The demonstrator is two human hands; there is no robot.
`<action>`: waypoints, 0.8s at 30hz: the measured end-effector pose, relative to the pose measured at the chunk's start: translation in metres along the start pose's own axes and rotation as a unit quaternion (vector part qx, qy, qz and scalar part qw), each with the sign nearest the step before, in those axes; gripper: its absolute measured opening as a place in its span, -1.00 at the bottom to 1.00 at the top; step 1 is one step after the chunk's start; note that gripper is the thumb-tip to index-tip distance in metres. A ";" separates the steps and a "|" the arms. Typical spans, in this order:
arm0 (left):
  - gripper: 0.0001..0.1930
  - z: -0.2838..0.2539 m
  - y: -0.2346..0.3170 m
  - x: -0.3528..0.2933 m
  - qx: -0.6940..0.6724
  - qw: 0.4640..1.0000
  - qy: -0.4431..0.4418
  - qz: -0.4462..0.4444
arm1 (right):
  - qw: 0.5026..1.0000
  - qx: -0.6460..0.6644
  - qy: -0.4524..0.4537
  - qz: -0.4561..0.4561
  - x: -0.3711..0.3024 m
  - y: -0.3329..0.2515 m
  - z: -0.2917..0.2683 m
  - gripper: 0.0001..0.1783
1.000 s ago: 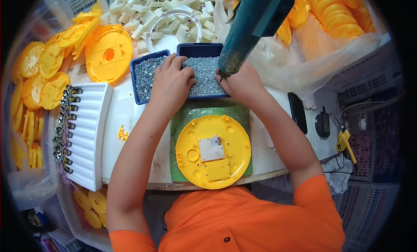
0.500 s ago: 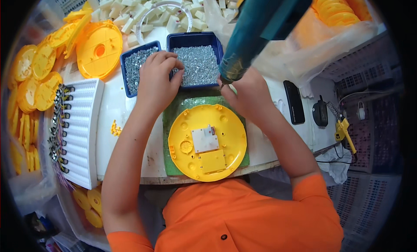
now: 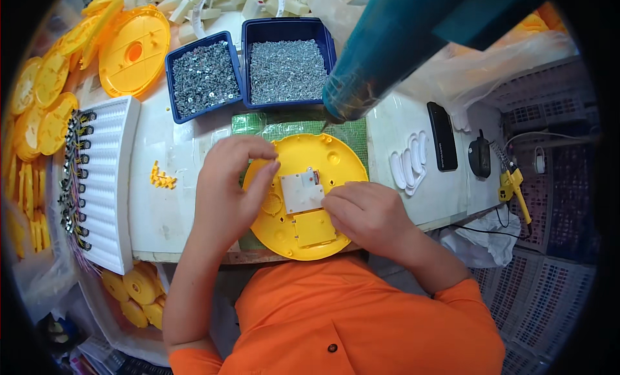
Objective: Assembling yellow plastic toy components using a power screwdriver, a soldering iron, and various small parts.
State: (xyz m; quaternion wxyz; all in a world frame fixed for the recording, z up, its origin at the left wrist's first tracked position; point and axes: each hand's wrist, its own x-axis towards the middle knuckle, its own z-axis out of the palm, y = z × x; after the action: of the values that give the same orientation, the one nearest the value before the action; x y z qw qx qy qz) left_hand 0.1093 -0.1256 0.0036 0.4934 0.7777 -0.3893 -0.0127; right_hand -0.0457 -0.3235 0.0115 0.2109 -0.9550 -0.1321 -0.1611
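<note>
A round yellow plastic cover (image 3: 345, 158) lies on a green mat (image 3: 297, 127) at the table's front edge. On it sit a white square box (image 3: 300, 195) and a yellow rectangular lid (image 3: 315, 228). My left hand (image 3: 229, 181) is at the cover's left rim, thumb and forefinger almost together in a pinch; what is between them is too small to make out. My right hand (image 3: 371, 213) reaches over the cover's right side, its fingers pinched at the white box's edge, hiding anything in them. A teal power screwdriver (image 3: 368, 65) hangs tip-down just beyond the cover.
Two blue bins of small metal parts, a left bin (image 3: 205, 78) and a right bin (image 3: 289, 71), stand behind the mat. White foam tray (image 3: 106, 187) and yellow covers (image 3: 132, 52) are left. White oval rings (image 3: 409, 160), a phone (image 3: 442, 136) and a yellow-handled tool (image 3: 513, 187) lie right.
Both hands have come back from the blue bins toward me, the left to the cover's left rim, the right from beside the screwdriver tip to the white box. The view has shifted slightly.
</note>
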 end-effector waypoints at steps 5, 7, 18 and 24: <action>-0.82 -0.004 0.015 -0.028 0.036 0.993 -0.100 0.056 | 0.999 0.031 -0.022 0.024 0.013 0.013 -0.034 -0.80; -0.79 -0.001 0.012 -0.036 0.055 0.988 -0.118 0.079 | 0.995 0.041 0.085 0.037 0.032 0.027 -0.046 -0.76; -0.75 0.002 0.018 -0.036 0.107 0.982 -0.117 0.105 | 0.921 0.379 0.080 -0.050 0.156 0.049 -0.084 -0.02; -0.61 -0.002 0.022 -0.025 0.102 0.978 -0.140 0.113 | 0.837 0.545 0.026 0.043 0.140 0.043 -0.091 -0.11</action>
State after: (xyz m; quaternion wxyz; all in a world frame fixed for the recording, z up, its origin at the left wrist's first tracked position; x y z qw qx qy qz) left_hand 0.0798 -0.1131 0.0122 0.3502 0.7655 -0.5391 -0.0262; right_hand 0.0735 -0.3760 0.1247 0.7072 -0.6860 -0.1517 -0.0785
